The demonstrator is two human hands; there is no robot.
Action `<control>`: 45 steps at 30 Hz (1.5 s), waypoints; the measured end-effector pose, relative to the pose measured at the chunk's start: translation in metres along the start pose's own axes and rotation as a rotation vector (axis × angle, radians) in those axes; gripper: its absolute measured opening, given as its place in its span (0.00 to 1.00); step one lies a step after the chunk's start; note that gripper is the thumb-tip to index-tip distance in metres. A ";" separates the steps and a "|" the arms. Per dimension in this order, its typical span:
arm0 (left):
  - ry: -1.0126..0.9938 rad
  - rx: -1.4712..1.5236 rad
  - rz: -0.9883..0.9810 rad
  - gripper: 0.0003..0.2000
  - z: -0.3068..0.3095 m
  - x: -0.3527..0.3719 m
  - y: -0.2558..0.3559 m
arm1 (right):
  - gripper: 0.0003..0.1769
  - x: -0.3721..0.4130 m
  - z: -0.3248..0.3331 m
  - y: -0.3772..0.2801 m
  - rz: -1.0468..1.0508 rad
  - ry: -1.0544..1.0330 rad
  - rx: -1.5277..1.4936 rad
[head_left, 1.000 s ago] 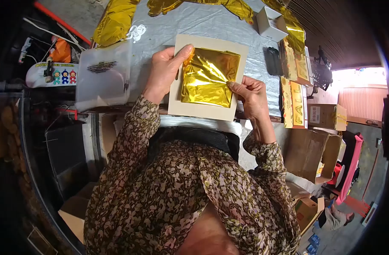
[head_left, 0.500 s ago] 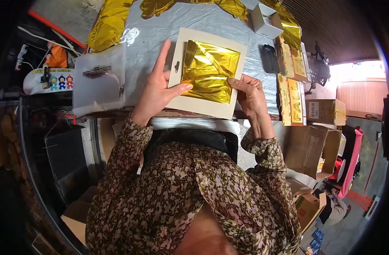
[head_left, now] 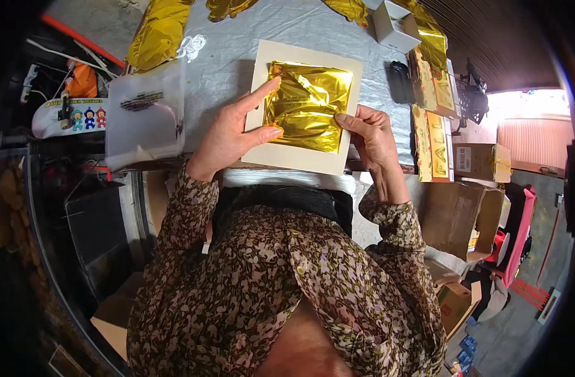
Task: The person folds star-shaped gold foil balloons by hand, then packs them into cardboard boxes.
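- The folded gold foil lies flat against the cream card, near its middle, with a pale border showing around it.
- The card is in front of the person, over the near edge of the surface, which has a wrinkled silvery-grey cover.
- The right hand has its grip closed on the card's right side: the thumb presses on the foil's edge and the fingers bend behind.
- The left hand is at the card's left side, with thumb and forefinger spread apart and their tips on the foil; its other fingers are hidden, so I cannot tell whether its grip is closed.
- A translucent plastic bin is to the left of the left hand, with a white cord lying beyond it.
- More gold foil shapes are along the left and far edges of the surface.
- An open white box stands at the far right, with a black object nearer the person.
- Yellow boxes, one lettered "FALL", line the right edge.
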State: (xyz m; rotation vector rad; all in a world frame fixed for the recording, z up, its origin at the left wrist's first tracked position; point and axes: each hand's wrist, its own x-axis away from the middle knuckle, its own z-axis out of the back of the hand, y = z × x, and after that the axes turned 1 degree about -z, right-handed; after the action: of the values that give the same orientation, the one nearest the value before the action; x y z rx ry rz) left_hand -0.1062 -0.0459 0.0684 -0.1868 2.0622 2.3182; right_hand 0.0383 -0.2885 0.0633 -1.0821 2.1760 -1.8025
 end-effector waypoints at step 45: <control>0.110 0.362 0.342 0.14 -0.012 0.001 -0.018 | 0.10 -0.010 0.008 -0.011 0.050 -0.050 0.162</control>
State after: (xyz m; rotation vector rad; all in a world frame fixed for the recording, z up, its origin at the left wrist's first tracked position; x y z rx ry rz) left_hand -0.1043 -0.0558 0.0494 0.0571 2.7100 2.0748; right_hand 0.0546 -0.2900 0.0672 -1.0170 1.9720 -1.8708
